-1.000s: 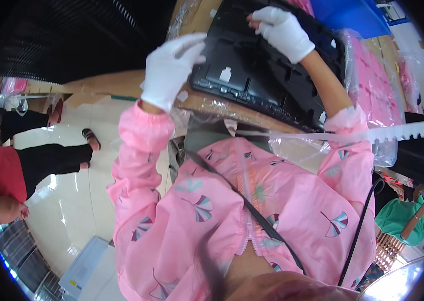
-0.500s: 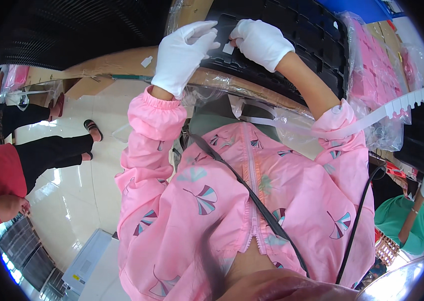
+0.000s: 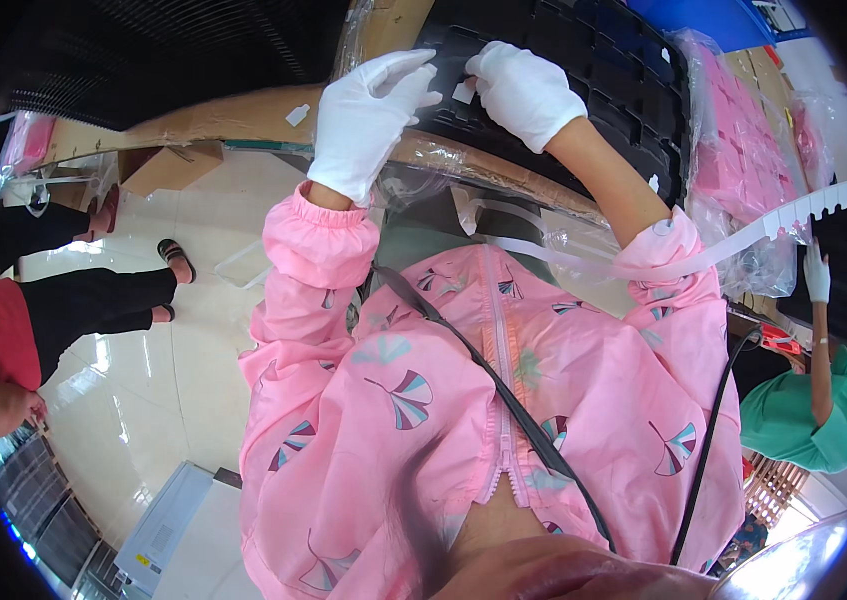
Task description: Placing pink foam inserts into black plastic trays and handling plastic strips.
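Both my hands wear white gloves and are raised over a black compartmented tray (image 3: 603, 95). The fingertips of my right hand (image 3: 528, 98) are closed in a pinch, and a small white tag (image 3: 463, 93) shows at them, above the tray's near left part. To the left of it, my left hand (image 3: 365, 125) is open, thumb and fingers apart, with nothing visible between them. Its fingertips point toward the tag without touching it. Another white tag (image 3: 296, 115) lies on the cardboard edge (image 3: 203, 128) beside my left wrist.
Pink trays in clear plastic (image 3: 738, 140) stand on the right. A white notched strip (image 3: 723, 240) curves past my right sleeve. A dark perforated panel (image 3: 193, 60) is at upper left. People stand on the left, and a person in green (image 3: 808, 410) is at right.
My hands stay close together over the tray, the right one shifted slightly right and the tag with it. The green-sleeved person's gloved hand has moved up and left.
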`<state>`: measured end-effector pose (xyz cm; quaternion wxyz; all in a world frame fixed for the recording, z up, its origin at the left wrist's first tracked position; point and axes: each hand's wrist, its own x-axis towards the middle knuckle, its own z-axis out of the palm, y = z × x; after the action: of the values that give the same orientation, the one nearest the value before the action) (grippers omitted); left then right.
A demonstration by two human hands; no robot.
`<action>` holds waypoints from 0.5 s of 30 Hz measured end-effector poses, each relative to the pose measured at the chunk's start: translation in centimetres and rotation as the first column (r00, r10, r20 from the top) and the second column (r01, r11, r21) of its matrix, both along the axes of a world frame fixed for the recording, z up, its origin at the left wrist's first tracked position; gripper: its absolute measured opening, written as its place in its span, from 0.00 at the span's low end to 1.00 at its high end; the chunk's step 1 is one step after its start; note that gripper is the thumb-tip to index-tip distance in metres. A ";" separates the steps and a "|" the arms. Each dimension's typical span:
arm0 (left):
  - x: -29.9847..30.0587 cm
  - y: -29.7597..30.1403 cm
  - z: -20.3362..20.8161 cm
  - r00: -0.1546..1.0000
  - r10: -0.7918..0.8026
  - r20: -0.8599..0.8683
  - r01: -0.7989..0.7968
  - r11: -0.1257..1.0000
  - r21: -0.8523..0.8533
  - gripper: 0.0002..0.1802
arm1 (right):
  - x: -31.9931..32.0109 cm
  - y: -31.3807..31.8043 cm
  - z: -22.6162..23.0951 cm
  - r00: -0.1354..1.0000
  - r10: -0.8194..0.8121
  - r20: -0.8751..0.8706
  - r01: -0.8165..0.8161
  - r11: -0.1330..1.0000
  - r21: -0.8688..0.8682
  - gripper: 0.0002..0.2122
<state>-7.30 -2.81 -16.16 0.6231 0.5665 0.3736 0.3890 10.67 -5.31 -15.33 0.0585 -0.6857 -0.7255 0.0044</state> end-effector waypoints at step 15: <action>-0.5 -0.2 0.0 1.000 0.011 0.020 -0.011 0.999 -0.030 0.16 | 0.0 -0.4 -0.7 0.999 -0.026 0.038 0.025 1.000 0.018 0.08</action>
<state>-7.83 -3.03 -16.21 0.6330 0.5511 0.3763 0.3924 10.70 -5.67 -16.00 0.0508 -0.6944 -0.7176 -0.0157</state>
